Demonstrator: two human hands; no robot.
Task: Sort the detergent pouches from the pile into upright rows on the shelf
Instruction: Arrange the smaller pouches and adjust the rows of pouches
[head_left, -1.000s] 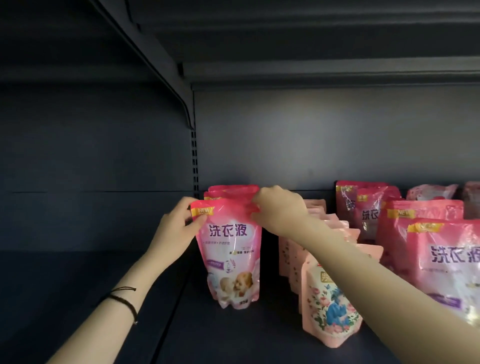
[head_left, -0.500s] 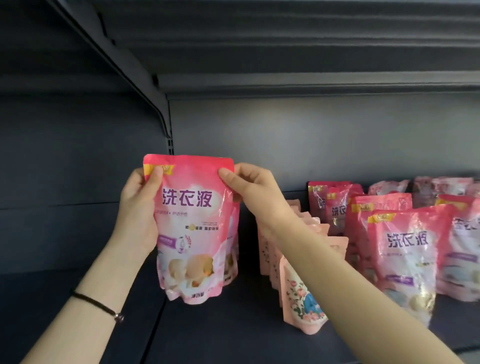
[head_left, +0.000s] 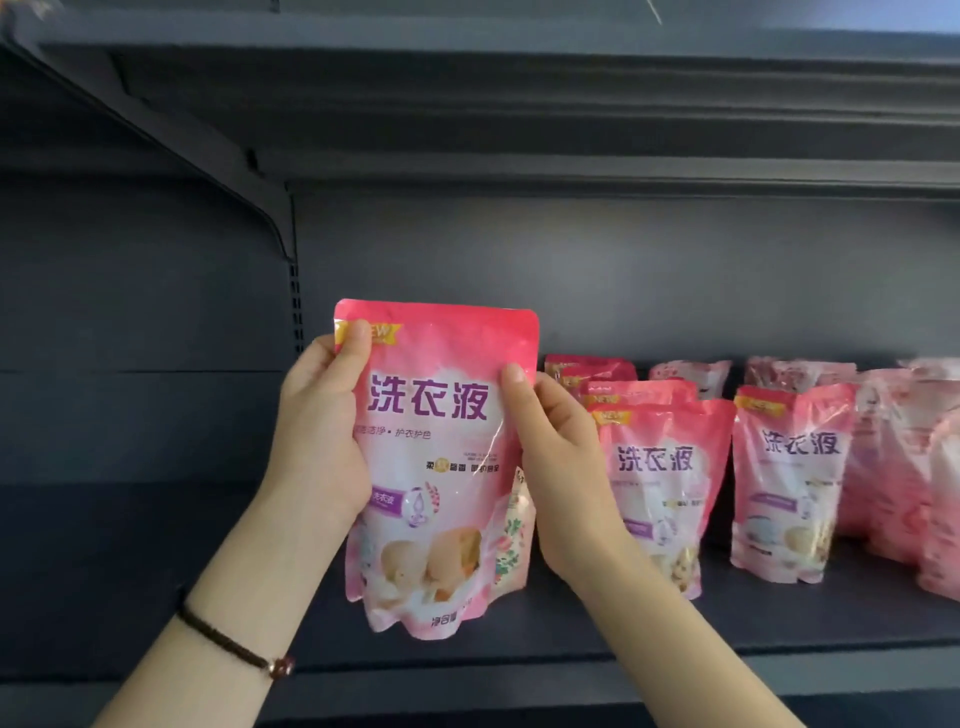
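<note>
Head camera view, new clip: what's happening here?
A person holds a pink plastic detergent pouch with purple lettering upright in front of the dark grey metal shelf. The left hand grips its upper left edge; the right hand pinches its right edge. More pink pouches stand in rows on the shelf to the right, and a paler floral-printed pouch peeks out behind the held one.

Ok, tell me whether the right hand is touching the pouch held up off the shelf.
Touching. The head view shows the right hand pinching the right edge of the pouch, thumb laid on its printed front.
</note>
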